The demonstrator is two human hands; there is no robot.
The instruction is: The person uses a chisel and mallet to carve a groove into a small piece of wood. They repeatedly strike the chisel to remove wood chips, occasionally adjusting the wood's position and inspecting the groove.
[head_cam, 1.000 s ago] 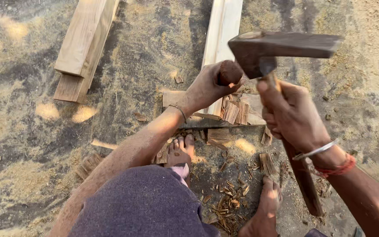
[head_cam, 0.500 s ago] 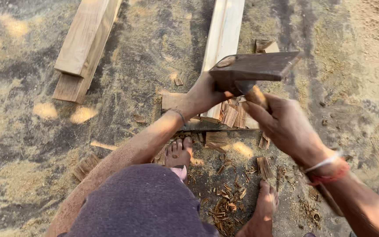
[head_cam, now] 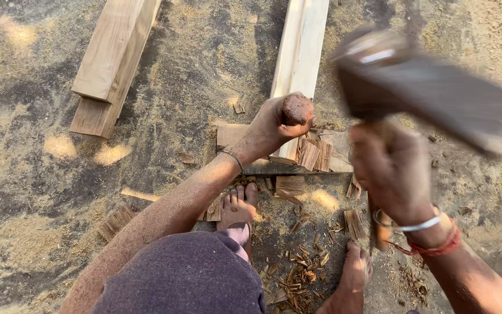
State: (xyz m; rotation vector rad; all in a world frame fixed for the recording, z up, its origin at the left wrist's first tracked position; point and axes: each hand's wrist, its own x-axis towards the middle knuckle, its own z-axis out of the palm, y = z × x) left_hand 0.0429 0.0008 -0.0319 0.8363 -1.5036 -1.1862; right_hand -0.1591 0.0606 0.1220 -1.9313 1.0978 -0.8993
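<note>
Sawdust ground [head_cam: 42,192]: covers everything under both hands.
Plank [head_cam: 300,58]: pale, long axis runs straight away from left hand, near end under it.
Beam offcuts [head_cam: 111,64]: stacked, well left of left hand.
Adze-like tool [head_cam: 425,87]: blurred head raised, up-right of left hand.
Right hand [head_cam: 393,174]: clenched on tool handle; nearer the camera.
Left hand [head_cam: 277,125]: wrapped on round-topped wooden peg [head_cam: 296,109], upright over plank end.
Chips [head_cam: 315,154]: splintered, just right of left hand.

Sawdust-strewn dirt ground [head_cam: 42,232], dappled sunlight patches, stacked planks [head_cam: 111,64] upper left.
</note>
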